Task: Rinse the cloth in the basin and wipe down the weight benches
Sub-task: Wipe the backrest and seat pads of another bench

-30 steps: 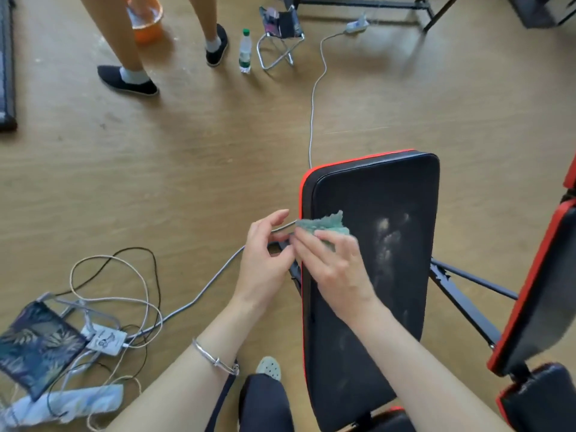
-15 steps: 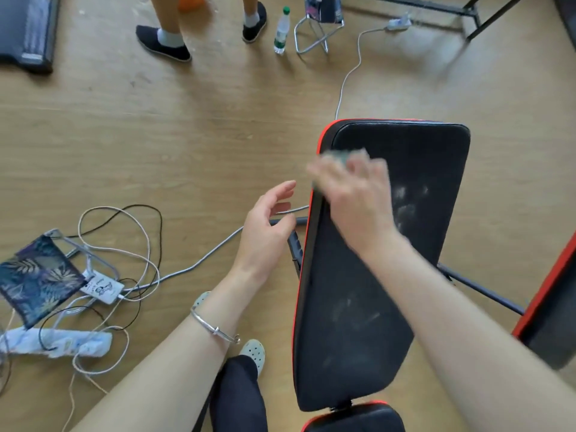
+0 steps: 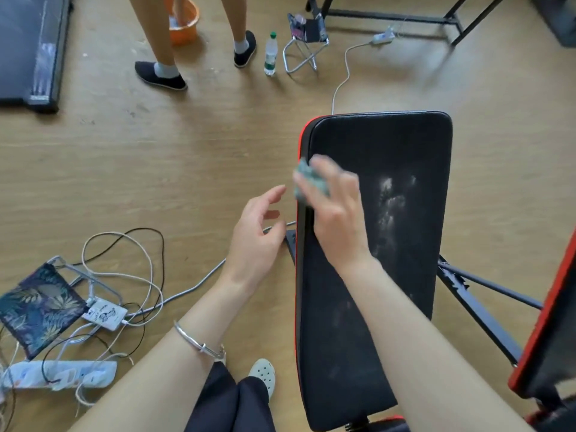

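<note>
1. Cloth (image 3: 310,179): soft, light, probably damp; best bunched in the fingers; at the left edge of the weight bench (image 3: 405,145).
2. Right hand (image 3: 335,210): grasping the cloth.
3. Left hand (image 3: 255,232): released, empty, just beside.

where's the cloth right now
In the head view, the green cloth is centre frame, held by the right hand against the left edge of the black bench pad.

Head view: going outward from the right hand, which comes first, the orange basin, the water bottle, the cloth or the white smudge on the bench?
1. The cloth, pinched in the right hand at the bench's left edge.
2. The smudge, just right of that hand on the bench.
3. The bottle, standing far ahead.
4. The basin, farther still, top left.
</note>
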